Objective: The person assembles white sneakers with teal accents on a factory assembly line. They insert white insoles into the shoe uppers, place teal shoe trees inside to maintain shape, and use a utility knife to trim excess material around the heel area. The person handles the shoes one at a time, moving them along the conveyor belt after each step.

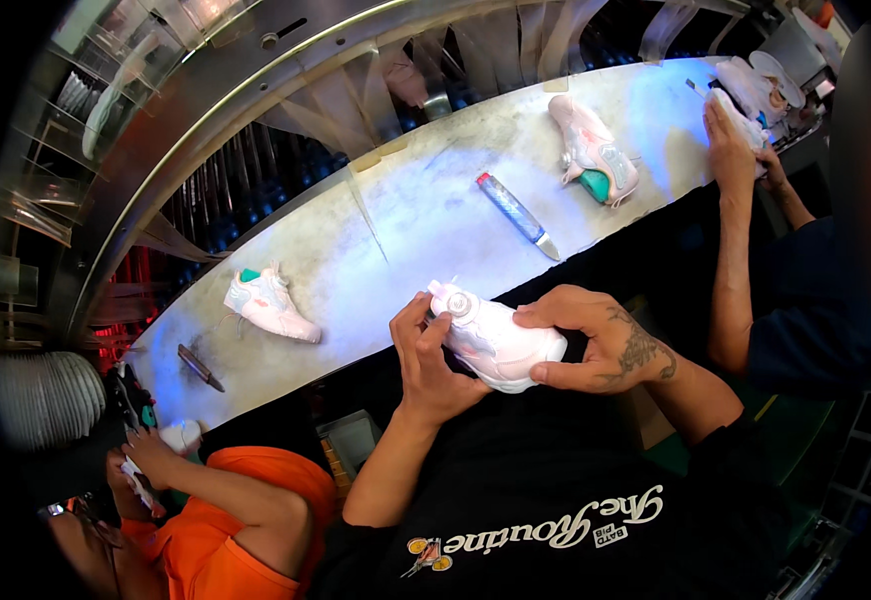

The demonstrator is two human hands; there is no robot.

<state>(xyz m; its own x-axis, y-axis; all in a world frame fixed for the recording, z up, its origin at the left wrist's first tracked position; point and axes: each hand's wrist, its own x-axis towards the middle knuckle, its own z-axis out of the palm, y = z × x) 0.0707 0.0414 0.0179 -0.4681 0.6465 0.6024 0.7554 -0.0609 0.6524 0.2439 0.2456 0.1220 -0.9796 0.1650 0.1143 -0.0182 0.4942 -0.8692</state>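
Observation:
A pale pink and white shoe [501, 345] is held between my two hands, off the near edge of the worktable. My left hand [428, 365] grips it at one end, with the fingers curled up beside a round white disc [461, 304]. From the other side my right hand [591, 340] clasps it, the thumb and fingers spread across its rounded end. The shoe's far side is hidden. Just beyond lies a blue-handled knife [516, 215] with a red end, its blade pointing toward the table's near edge.
On the pale worktable [406, 200] rest a pink shoe [271, 305] at left and another [596, 150] at right, both with green inside. A second knife [199, 367] lies far left. Co-workers handle shoes on both sides, one in orange [246, 520]. A metal machine frame [286, 80] runs behind.

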